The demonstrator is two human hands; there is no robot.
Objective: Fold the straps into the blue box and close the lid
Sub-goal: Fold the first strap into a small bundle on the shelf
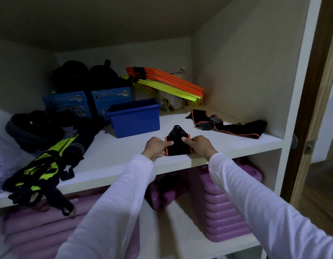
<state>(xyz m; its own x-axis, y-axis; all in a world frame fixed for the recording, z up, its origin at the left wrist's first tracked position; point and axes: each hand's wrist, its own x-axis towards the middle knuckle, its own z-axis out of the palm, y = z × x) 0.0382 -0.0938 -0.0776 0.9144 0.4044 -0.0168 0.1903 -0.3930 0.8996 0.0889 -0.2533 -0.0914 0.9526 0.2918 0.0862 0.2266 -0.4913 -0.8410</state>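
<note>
both hands at shelf front edge. left hand and right hand pinch opposite ends of one folded strap, fingers clamped on it, likely pressing the fold flat so it fits. behind, blue box sits open, seemingly empty; no lid seen. right, a second strap lies loose, unfolded. count: two straps, one box.

Blue box; black strap w/ orange trim.
</note>
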